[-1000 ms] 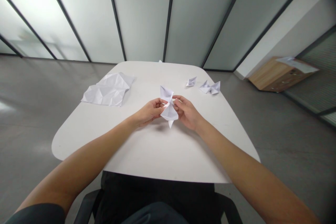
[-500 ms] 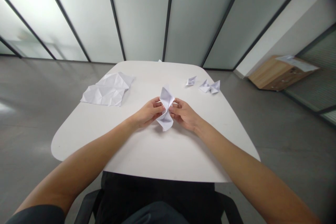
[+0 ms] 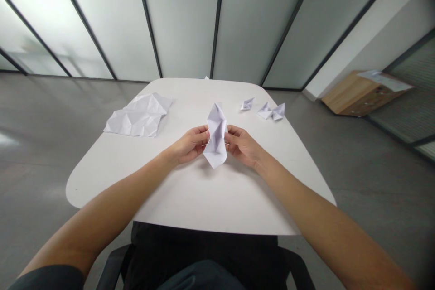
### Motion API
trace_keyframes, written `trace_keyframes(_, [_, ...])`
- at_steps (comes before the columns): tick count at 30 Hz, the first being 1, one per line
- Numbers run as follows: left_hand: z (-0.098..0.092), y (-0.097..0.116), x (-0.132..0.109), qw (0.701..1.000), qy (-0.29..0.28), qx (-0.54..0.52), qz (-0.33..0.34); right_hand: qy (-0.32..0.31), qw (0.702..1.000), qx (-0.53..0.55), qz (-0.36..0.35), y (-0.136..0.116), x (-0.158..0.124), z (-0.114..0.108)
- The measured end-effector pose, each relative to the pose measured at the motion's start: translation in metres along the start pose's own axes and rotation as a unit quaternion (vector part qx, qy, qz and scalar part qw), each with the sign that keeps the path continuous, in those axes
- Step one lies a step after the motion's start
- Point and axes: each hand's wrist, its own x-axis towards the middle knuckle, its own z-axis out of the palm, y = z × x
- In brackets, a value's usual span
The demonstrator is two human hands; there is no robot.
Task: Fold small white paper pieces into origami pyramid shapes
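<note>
Near the centre of the frame, a folded white paper piece (image 3: 215, 136) stands lengthwise over the worktop (image 3: 200, 199), pinched at its middle by the left hand (image 3: 188, 146) and right hand (image 3: 242, 146), each grip nearly closed on it from either side. Even, light pressure from both sides suits this hold, keeping the creases aligned without crushing the points.

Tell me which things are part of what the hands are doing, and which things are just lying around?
Being used:
- folded white paper
- left hand
- right hand

Just lying around:
- creased paper sheet
- small folded paper shapes
- white table
- wood-patterned box
</note>
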Motion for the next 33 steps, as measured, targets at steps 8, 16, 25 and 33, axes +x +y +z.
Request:
trace_keyframes(8, [0.001, 0.002, -0.001, 0.998, 0.035, -0.03, 0.039, 0.048, 0.998, -0.005, -0.047, -0.001, 0.003, 0.002])
trace_keyframes(16, [0.001, 0.002, 0.004, 0.982, 0.135, 0.058, 0.121, 0.137, 0.975, -0.104, -0.137, 0.007, 0.011, -0.006])
trace_keyframes(25, [-0.008, 0.005, 0.008, 0.958, 0.198, 0.125, 0.165, 0.169, 0.943, -0.223, -0.178, 0.002, 0.014, -0.022])
trace_keyframes(33, [-0.016, 0.007, 0.013, 0.931, 0.234, 0.154, 0.234, 0.233, 0.868, -0.371, -0.235, -0.002, 0.013, -0.023])
